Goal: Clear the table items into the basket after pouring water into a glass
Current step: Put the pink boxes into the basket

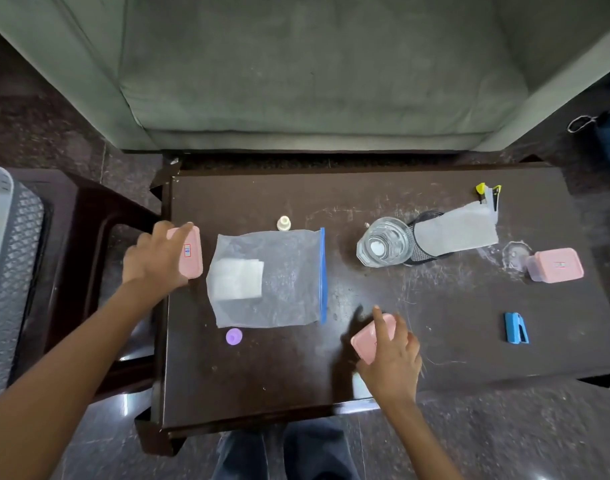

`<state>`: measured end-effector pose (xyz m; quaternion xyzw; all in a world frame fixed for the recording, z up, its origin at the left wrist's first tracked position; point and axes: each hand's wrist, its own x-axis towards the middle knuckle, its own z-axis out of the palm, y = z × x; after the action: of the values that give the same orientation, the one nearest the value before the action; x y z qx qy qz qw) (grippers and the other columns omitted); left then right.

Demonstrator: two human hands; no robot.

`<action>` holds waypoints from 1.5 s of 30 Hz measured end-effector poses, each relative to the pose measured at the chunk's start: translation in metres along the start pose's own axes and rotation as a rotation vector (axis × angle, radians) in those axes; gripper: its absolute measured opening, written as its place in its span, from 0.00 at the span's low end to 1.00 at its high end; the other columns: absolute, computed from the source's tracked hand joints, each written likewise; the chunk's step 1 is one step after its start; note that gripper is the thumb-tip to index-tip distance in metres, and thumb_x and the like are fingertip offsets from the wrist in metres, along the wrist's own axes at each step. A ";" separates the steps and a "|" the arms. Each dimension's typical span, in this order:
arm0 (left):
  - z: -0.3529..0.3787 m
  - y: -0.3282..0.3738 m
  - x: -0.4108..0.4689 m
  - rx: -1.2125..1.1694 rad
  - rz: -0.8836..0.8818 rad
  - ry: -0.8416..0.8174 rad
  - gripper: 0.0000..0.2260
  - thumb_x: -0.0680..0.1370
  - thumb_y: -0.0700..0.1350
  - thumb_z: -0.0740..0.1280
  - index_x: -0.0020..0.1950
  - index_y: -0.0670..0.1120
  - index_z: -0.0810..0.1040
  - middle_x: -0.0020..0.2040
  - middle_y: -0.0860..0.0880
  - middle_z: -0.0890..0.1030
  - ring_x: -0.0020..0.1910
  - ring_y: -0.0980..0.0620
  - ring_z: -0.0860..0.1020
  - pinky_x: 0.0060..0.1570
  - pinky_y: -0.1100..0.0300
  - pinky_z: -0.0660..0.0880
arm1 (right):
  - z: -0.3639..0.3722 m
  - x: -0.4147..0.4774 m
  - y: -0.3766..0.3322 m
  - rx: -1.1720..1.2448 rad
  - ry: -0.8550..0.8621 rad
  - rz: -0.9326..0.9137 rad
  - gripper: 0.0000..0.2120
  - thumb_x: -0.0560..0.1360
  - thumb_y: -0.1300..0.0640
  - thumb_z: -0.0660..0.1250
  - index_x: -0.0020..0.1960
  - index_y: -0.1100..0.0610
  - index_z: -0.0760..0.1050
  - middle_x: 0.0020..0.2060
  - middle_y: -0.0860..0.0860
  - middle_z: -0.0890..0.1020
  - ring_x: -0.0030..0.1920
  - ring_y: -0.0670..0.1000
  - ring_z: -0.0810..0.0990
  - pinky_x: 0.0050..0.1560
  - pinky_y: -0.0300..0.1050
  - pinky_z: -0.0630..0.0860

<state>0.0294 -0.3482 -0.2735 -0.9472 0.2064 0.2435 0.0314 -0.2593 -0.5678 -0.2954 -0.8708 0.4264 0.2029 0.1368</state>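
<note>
My left hand [156,256] grips a pink-lidded container [192,252] at the left edge of the dark table [452,348]. My right hand [391,358] holds another pink-lidded container [367,337] near the front middle of the table. A clear glass [383,245] with water stands right of centre. A grey perforated basket [5,271] sits on a stool at the far left. A zip bag [268,278] with white pads inside lies flat between my hands.
A third pink-lidded container [556,265], a black mesh holder with paper [445,233], a yellow-tipped tool [489,195], a blue clip [515,327], a purple cap [234,336] and a cream cap [284,223] lie on the table. A green sofa [314,71] stands behind.
</note>
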 end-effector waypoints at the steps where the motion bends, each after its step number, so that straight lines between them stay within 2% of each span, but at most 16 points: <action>1: -0.006 0.001 -0.004 -0.009 -0.011 0.025 0.42 0.63 0.45 0.76 0.73 0.51 0.59 0.65 0.43 0.66 0.57 0.37 0.70 0.51 0.43 0.73 | -0.003 -0.001 0.000 0.027 0.033 -0.006 0.45 0.65 0.55 0.73 0.74 0.48 0.51 0.72 0.54 0.59 0.65 0.60 0.62 0.61 0.56 0.69; 3: -0.019 0.005 -0.015 -0.016 -0.009 0.057 0.42 0.62 0.46 0.77 0.72 0.51 0.60 0.64 0.43 0.66 0.56 0.37 0.71 0.49 0.43 0.73 | -0.009 -0.003 -0.004 0.078 0.066 -0.048 0.44 0.62 0.58 0.74 0.73 0.53 0.55 0.70 0.54 0.63 0.63 0.59 0.65 0.60 0.56 0.69; 6: -0.043 0.017 -0.037 0.000 0.079 0.064 0.43 0.61 0.49 0.77 0.72 0.52 0.60 0.63 0.44 0.68 0.55 0.38 0.73 0.47 0.46 0.74 | -0.022 -0.006 -0.019 0.083 0.104 -0.207 0.43 0.60 0.58 0.73 0.71 0.55 0.58 0.70 0.53 0.65 0.64 0.59 0.65 0.61 0.55 0.67; 10: -0.079 0.020 -0.073 0.147 0.238 0.054 0.47 0.57 0.57 0.77 0.73 0.51 0.61 0.61 0.46 0.72 0.49 0.41 0.78 0.46 0.50 0.76 | -0.050 -0.017 -0.058 0.094 0.182 -0.459 0.44 0.54 0.58 0.73 0.68 0.54 0.61 0.67 0.55 0.70 0.60 0.61 0.71 0.55 0.57 0.72; 13: -0.120 -0.003 -0.089 0.262 0.311 0.163 0.48 0.49 0.62 0.79 0.67 0.48 0.71 0.52 0.46 0.79 0.38 0.44 0.81 0.39 0.51 0.78 | -0.080 -0.029 -0.107 0.104 0.249 -0.620 0.45 0.49 0.54 0.72 0.65 0.51 0.63 0.66 0.54 0.73 0.58 0.60 0.76 0.50 0.55 0.76; 16: -0.156 -0.031 -0.092 0.361 0.340 0.260 0.49 0.45 0.63 0.78 0.63 0.47 0.73 0.48 0.47 0.81 0.34 0.44 0.81 0.34 0.52 0.77 | -0.097 -0.040 -0.156 0.176 0.262 -0.697 0.45 0.50 0.53 0.71 0.67 0.50 0.62 0.67 0.56 0.72 0.58 0.60 0.76 0.51 0.55 0.76; 18: -0.177 -0.059 -0.091 0.412 0.346 0.308 0.51 0.44 0.64 0.78 0.64 0.48 0.72 0.48 0.47 0.81 0.35 0.44 0.81 0.36 0.51 0.78 | -0.103 -0.047 -0.194 0.250 0.286 -0.746 0.46 0.52 0.55 0.71 0.68 0.48 0.60 0.68 0.56 0.69 0.61 0.59 0.73 0.55 0.54 0.73; 22: -0.204 -0.120 -0.084 0.502 0.369 0.339 0.50 0.48 0.67 0.76 0.66 0.50 0.69 0.51 0.47 0.80 0.40 0.45 0.82 0.46 0.46 0.78 | -0.106 -0.059 -0.271 0.422 0.282 -0.855 0.44 0.58 0.58 0.70 0.69 0.48 0.55 0.70 0.54 0.65 0.67 0.57 0.65 0.62 0.54 0.65; 25: -0.212 -0.172 -0.079 0.544 0.328 0.256 0.51 0.49 0.66 0.75 0.69 0.51 0.66 0.55 0.48 0.78 0.47 0.46 0.81 0.52 0.46 0.75 | -0.099 -0.070 -0.327 0.455 0.291 -0.909 0.42 0.60 0.57 0.70 0.69 0.49 0.53 0.71 0.54 0.64 0.69 0.55 0.62 0.65 0.54 0.61; 28: -0.209 -0.225 -0.073 0.563 0.264 0.148 0.51 0.55 0.67 0.73 0.73 0.57 0.56 0.63 0.52 0.72 0.55 0.49 0.78 0.58 0.52 0.70 | -0.083 -0.084 -0.384 0.473 0.276 -0.937 0.42 0.60 0.57 0.70 0.69 0.48 0.54 0.71 0.52 0.64 0.71 0.53 0.61 0.67 0.57 0.57; 31: -0.195 -0.265 -0.063 0.500 0.224 0.081 0.48 0.58 0.66 0.73 0.72 0.58 0.52 0.64 0.54 0.68 0.59 0.51 0.75 0.56 0.56 0.71 | -0.063 -0.092 -0.430 0.468 0.229 -0.969 0.42 0.59 0.58 0.70 0.69 0.48 0.55 0.71 0.50 0.62 0.71 0.51 0.58 0.69 0.60 0.52; 35: -0.170 -0.301 -0.046 0.345 0.205 0.009 0.45 0.61 0.58 0.76 0.72 0.57 0.55 0.68 0.53 0.66 0.66 0.50 0.70 0.54 0.55 0.73 | -0.036 -0.091 -0.472 0.383 0.172 -1.004 0.40 0.61 0.59 0.69 0.70 0.50 0.57 0.73 0.49 0.59 0.73 0.51 0.56 0.70 0.62 0.49; 41: -0.135 -0.331 -0.014 0.179 0.173 -0.098 0.46 0.62 0.51 0.77 0.73 0.55 0.54 0.70 0.50 0.61 0.62 0.46 0.75 0.52 0.47 0.76 | -0.007 -0.081 -0.504 0.185 0.165 -0.984 0.38 0.63 0.61 0.68 0.71 0.52 0.58 0.74 0.51 0.58 0.74 0.54 0.53 0.70 0.66 0.47; 45: -0.115 -0.334 0.003 0.229 0.204 -0.107 0.44 0.64 0.49 0.77 0.72 0.54 0.54 0.69 0.48 0.62 0.59 0.44 0.77 0.42 0.52 0.73 | 0.002 -0.073 -0.510 0.071 0.159 -0.925 0.38 0.64 0.63 0.65 0.71 0.52 0.56 0.75 0.51 0.54 0.75 0.55 0.50 0.69 0.68 0.41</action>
<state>0.2194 -0.0628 -0.1876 -0.8972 0.3259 0.2704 0.1254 0.1066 -0.2112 -0.2296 -0.9771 0.0096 0.0385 0.2093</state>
